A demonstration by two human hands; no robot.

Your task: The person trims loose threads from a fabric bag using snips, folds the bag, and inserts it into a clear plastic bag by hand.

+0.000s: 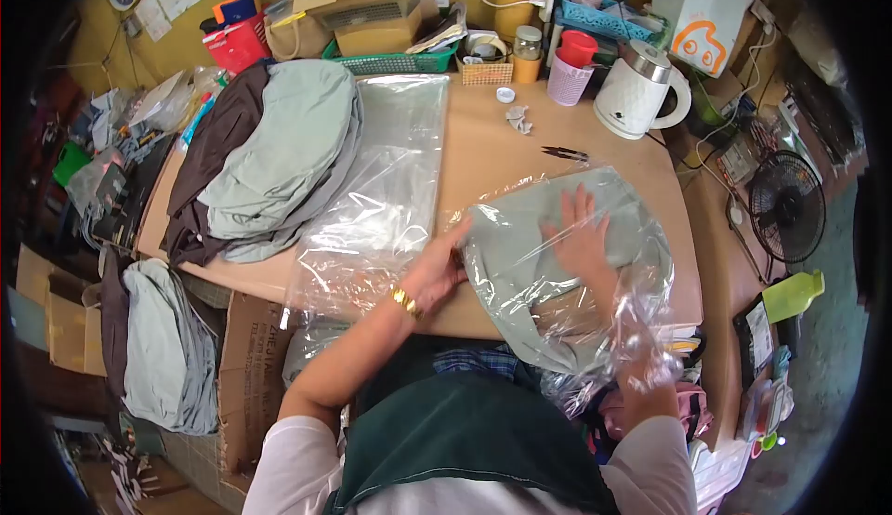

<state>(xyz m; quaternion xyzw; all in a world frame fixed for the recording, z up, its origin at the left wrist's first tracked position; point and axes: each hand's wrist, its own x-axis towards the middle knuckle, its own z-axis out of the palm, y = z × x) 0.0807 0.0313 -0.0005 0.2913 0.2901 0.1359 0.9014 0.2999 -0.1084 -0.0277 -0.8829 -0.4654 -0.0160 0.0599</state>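
Observation:
A folded pale grey-green garment (506, 241) lies inside a clear plastic bag (641, 324) at the table's front edge. My right hand (583, 241) reaches in through the bag's crumpled mouth, its fingers spread flat on the cloth. The film bunches around my right forearm. At the bag's left edge, my left hand (435, 269) pinches the film, thumb above and the other fingers partly hidden. It cannot be told whether cloth is pinched too. Left of that hand, a stack of flat clear bags (386, 166) covers part of the table. Small black thread snips (565, 153) lie beyond the bag.
Grey-green and dark brown garments (279, 143) are piled at the table's left; more cloth (163, 348) hangs lower left beside a cardboard box (251, 376). A white kettle (634, 92), a pink cup (569, 81) and baskets line the back. A black fan (786, 205) stands right.

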